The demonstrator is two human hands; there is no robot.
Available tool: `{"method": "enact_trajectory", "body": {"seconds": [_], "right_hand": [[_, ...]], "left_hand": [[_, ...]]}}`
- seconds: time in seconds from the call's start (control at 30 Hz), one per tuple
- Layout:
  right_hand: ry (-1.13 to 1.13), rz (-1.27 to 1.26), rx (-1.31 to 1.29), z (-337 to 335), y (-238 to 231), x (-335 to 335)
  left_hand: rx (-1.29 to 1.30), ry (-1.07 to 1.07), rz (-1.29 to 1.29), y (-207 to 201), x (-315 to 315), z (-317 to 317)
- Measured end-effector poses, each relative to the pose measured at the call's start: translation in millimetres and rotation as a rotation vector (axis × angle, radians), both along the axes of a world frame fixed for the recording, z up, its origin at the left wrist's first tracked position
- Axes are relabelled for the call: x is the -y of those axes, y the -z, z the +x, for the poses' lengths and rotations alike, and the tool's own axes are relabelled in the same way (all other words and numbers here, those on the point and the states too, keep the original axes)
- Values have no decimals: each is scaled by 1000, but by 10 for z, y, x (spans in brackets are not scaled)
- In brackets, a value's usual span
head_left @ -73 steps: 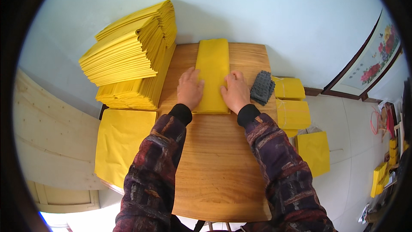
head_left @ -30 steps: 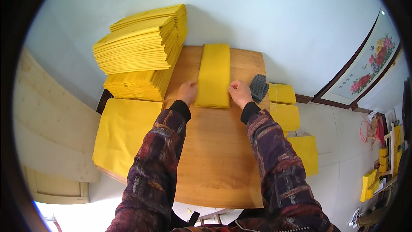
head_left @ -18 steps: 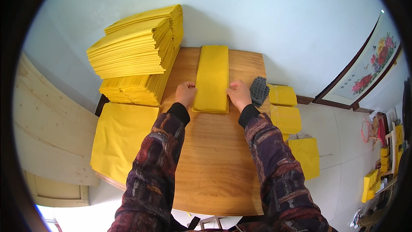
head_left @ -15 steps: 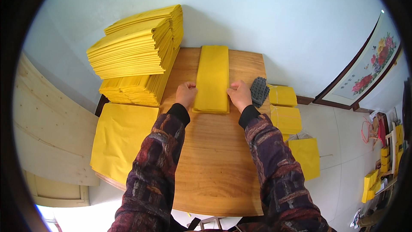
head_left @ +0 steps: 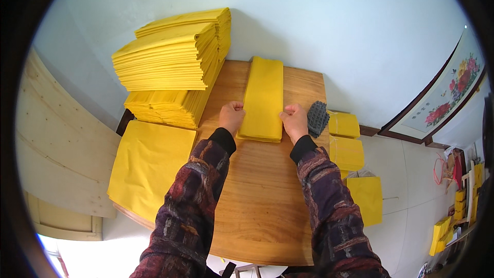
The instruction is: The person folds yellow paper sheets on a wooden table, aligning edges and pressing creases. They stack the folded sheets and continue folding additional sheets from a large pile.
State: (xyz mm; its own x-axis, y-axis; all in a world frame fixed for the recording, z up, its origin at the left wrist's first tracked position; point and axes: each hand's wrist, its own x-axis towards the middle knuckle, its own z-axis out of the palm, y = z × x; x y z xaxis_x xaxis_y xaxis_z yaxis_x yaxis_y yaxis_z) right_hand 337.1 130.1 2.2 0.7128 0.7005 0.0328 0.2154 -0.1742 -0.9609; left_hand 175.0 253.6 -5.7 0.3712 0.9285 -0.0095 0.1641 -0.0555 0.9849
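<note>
A long narrow stack of folded yellow paper (head_left: 262,98) lies on the wooden table, its far end close to the wall. My left hand (head_left: 232,116) is closed at its left edge, thumb and fingers pinched together. On the opposite edge, my right hand (head_left: 295,121) pinches the paper in the same way. Both hands are near the stack's closer end, and the fingertips are partly hidden. Just right of my right hand sits a dark grey textured pad (head_left: 318,118).
At the left rises a tall pile of folded yellow paper (head_left: 159,62), with flat yellow sheets (head_left: 149,170) in front of it. More yellow bundles (head_left: 346,153) are beyond the right edge of the table (head_left: 262,211). A flower picture (head_left: 447,87) is at the right wall.
The whole view has shifted slightly, so the table and piles appear further right. Both hands keep their pinch at the edges of the paper stack.
</note>
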Motion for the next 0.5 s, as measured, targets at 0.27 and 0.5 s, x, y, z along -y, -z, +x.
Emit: {"method": "enact_trajectory", "body": {"seconds": [0.27,0.5], "right_hand": [[16,-100,206,-14,-63,36],[-32,-144,349,-22,-10,19]], "left_hand": [[-158,-9,113,67,-33,10],[-208,-23,90,126,-110,0]]}}
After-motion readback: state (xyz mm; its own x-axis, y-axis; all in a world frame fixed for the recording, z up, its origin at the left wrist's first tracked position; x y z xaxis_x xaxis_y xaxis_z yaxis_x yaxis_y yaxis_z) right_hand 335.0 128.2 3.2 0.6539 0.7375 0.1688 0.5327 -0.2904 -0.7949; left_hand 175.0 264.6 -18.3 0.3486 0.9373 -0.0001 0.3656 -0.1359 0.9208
